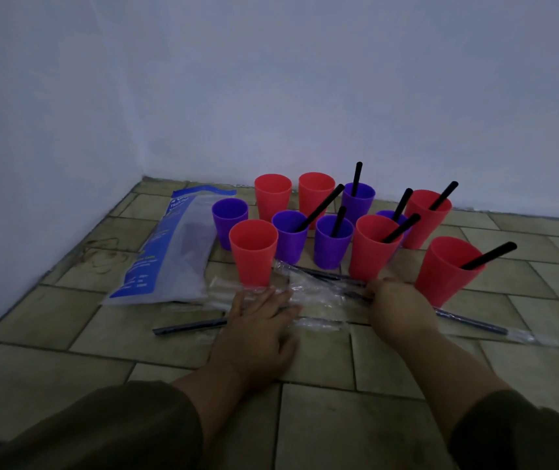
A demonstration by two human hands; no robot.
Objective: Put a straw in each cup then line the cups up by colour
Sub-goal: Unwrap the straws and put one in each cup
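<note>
Far left, flat on the tan tiled floor (50, 320): a long blue-and-clear plastic bag (169, 249), long axis running from near-left to far-right. Just right of it, a cluster of upright plastic cups. Without straws: a purple cup at the left edge (228, 225), a red cup in front of it (253, 256), two red cups at the back (273, 196) (315, 195). With black straws, all leaning up and to the right: a purple cup (290, 237), a second purple cup (333, 242), a rear purple cup (357, 201) with its straw nearly vertical, a red cup (373, 247), a purple cup partly hidden behind it (391, 217), a rear red cup (425, 218), and the nearest red cup at the right (447, 271).

In front of the cups, a heap of clear wrappers with wrapped black straws (318, 293), long axes mostly left-right. One loose wrapped straw (189, 327) lying left of the left hand (257, 330), another (474, 322) lying right of the right hand (400, 310).

Left hand spread flat, fingers pressing the wrappers. Right hand curled, fingers closed on a straw in the heap.
</note>
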